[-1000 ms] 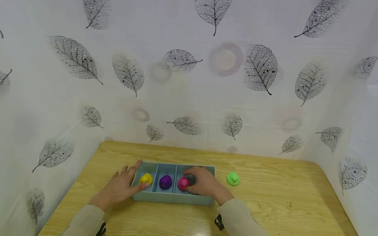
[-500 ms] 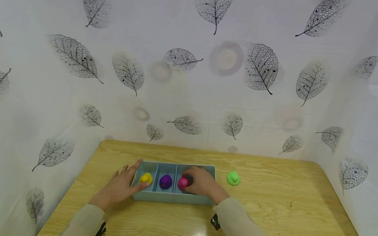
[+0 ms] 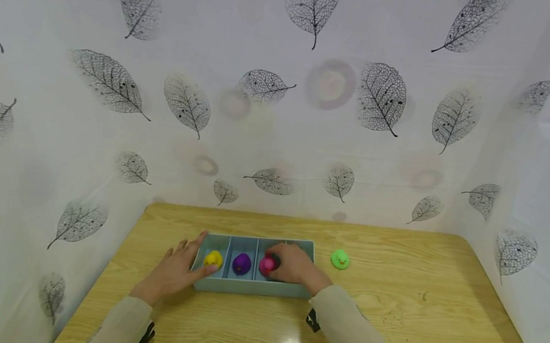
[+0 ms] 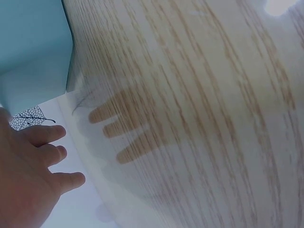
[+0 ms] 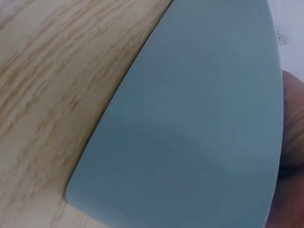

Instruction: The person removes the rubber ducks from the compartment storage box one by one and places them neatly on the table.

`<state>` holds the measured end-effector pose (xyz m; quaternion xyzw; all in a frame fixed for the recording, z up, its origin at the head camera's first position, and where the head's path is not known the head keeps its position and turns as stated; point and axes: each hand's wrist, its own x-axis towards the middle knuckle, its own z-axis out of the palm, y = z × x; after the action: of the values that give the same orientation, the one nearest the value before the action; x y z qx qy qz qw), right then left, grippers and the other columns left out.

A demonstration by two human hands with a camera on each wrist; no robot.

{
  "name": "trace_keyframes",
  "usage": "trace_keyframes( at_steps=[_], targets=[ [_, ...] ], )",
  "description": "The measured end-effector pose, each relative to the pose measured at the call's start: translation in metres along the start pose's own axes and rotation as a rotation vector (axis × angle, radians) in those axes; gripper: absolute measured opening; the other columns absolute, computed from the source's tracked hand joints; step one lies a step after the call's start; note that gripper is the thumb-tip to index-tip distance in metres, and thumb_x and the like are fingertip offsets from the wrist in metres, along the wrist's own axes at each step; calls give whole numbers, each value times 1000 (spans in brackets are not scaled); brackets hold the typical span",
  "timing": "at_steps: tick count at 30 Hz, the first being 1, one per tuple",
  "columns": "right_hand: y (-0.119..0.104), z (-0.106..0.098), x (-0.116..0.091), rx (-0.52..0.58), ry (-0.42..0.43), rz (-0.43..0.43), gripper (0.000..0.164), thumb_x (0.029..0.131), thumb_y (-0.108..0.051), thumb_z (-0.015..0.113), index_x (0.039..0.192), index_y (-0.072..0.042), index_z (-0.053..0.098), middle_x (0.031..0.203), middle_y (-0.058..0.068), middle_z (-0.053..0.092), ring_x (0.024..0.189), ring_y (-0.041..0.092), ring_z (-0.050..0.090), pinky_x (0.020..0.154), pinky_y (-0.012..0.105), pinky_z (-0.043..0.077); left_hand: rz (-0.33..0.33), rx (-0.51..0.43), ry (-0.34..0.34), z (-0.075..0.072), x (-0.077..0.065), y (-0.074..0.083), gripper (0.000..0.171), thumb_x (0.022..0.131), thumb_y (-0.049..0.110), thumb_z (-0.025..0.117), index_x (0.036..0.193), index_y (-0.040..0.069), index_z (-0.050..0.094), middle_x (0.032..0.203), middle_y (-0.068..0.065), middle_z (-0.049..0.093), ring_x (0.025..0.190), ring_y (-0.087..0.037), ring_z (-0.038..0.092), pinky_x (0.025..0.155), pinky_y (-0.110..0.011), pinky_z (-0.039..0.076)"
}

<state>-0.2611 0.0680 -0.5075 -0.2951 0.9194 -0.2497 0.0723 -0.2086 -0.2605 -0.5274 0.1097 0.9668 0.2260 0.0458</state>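
Note:
A grey-blue divided box (image 3: 252,288) lies lengthwise on the table, with a yellow rubber duck (image 3: 214,259), a purple one and a pink one each in its own compartment. My right hand (image 3: 294,264) reaches into the box from the right, thumb and fingers round the pink rubber duck (image 3: 267,264). Spread along the box's left end, my left hand (image 3: 172,270) has its thumb over the front rim near the yellow duck and its index finger at the back corner. Between them sits the purple rubber duck (image 3: 242,263). In the right wrist view the box wall (image 5: 190,118) hides most of that hand.
A green rubber duck (image 3: 340,259) sits on the wooden table (image 3: 391,312) just right of the box. White leaf-print sheets (image 3: 279,137) hang close behind the table and along both sides.
My right hand shifted slightly left and then stayed almost still at the pink rubber duck. The left hand and the box have hardly moved.

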Motion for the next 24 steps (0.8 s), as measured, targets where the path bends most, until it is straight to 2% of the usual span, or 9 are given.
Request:
trace_keyframes(
  at_steps=[7, 16, 24],
  targets=[
    [-1, -1, 1, 16, -4, 7, 53, 77, -15, 89, 127, -2, 74, 123, 16, 76, 114, 36, 71, 100, 51, 58, 2, 1, 7, 1, 1, -1, 97, 100, 71, 53, 172, 21, 11, 170, -20, 34, 155, -57, 26, 121, -81, 16],
    [-2, -1, 1, 3, -14, -18, 44, 80, -17, 89, 121, -9, 78, 118, 9, 78, 107, 27, 72, 93, 44, 59, -3, 2, 10, 1, 0, -1, 96, 100, 70, 53, 172, 22, 10, 169, -21, 36, 155, -58, 26, 120, -81, 17],
    [-2, 0, -1, 29, -11, -3, 42, 82, -16, 87, 122, -7, 78, 119, 13, 76, 109, 30, 70, 95, 47, 58, -6, 5, 7, 0, 0, 1, 97, 100, 71, 52, 172, 21, 11, 170, -19, 35, 155, -58, 26, 120, -81, 17]
  ],
)
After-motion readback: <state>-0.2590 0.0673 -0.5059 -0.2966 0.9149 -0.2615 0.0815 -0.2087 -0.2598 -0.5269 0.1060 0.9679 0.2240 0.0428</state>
